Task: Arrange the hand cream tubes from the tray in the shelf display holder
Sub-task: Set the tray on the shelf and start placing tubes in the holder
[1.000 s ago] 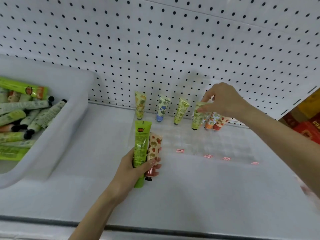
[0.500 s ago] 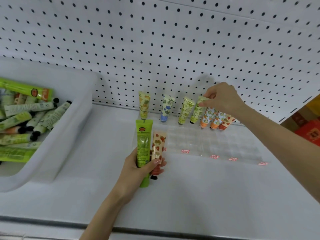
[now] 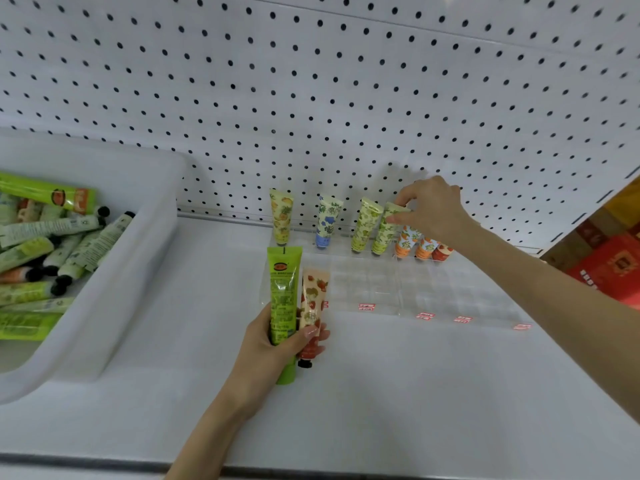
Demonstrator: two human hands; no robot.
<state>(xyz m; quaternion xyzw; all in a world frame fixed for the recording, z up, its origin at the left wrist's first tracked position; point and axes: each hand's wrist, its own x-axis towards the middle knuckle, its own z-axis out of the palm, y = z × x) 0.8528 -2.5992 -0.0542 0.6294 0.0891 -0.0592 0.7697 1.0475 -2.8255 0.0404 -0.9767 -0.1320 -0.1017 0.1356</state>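
Note:
My left hand grips two tubes upright over the shelf: a tall bright green tube and a shorter strawberry-print tube. My right hand pinches the top of a green-patterned tube standing in the back row of the clear display holder. In that row also stand a yellow tube, a blue tube, another green tube and orange and red tubes partly behind my hand. The white tray at the left holds several tubes.
A white pegboard wall rises behind the shelf. Red and orange boxes sit at the far right. The holder's front rows carry small red labels. The shelf's front edge runs along the bottom.
My right hand carried the green-patterned tube back and left and stood it in the back row beside the other green tube. My left hand stays put with its two tubes.

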